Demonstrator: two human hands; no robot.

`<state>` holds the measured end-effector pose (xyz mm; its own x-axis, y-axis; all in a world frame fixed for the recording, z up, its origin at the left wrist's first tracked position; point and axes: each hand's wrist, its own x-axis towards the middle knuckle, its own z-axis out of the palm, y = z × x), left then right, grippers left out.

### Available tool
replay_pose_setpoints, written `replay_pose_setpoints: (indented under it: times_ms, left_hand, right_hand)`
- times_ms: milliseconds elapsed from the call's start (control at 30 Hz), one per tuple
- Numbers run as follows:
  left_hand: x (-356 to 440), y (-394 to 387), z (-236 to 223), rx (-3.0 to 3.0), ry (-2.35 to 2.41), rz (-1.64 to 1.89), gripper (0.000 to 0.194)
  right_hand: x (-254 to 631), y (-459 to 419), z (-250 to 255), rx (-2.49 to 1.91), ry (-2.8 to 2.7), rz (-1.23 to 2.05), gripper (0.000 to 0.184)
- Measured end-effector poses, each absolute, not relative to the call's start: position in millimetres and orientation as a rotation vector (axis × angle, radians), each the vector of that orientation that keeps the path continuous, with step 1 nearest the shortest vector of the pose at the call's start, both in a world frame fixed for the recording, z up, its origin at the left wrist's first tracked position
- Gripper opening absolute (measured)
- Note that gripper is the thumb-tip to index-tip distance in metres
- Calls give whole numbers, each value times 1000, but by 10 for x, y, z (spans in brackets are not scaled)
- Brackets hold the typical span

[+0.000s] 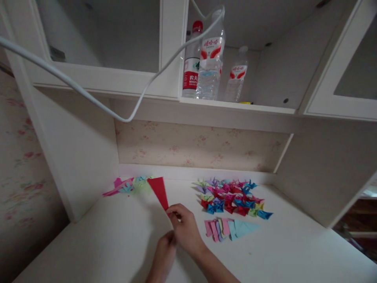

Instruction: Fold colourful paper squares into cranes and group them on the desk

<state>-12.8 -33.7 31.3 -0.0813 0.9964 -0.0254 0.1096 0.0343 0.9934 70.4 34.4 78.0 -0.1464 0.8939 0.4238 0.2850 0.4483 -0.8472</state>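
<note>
A folded piece of red paper (pixel 159 191), narrow at the bottom and wide at its upper end, is held up over the white desk. My right hand (pixel 187 228) pinches it along its lower part, thumb and fingers closed. Just below and to the left, my left hand (pixel 165 249) is closed at the paper's bottom end, which the fingers hide. To the right of my hands lies a row of folded paper strips (pixel 218 228) in pink, purple and green, with a light blue folded piece (pixel 244 228) at its end.
Many coloured folded paper cranes (pixel 232 196) sit in rows at the back right of the desk (pixel 112 243). Pink, blue and green papers (pixel 123 186) lie at the back left. Bottles (pixel 210 63) stand on the shelf above; a white cable (pixel 88 101) hangs in front.
</note>
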Motion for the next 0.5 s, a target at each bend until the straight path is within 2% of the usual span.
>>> replay_pose_setpoints:
  times_ms: [100,200,333,500]
  left_hand:
    - [-87,188,-60,1143,1343,1276,43]
    - [-54,309,-292,1027,1238,1307,46]
    - [-16,157,-214,897,1156,1239,53]
    - [-86,32,32,1015,1106,1220,52]
  right_hand:
    - [1256,69,547,-1100,-1463,933,19]
    - [1633,-142,239,-1140,-1347,1011,13]
    - [1777,-229,-37,-1115,-1245,1031,18]
    - [1716,-204,-100,-1016,-1108,1189,21]
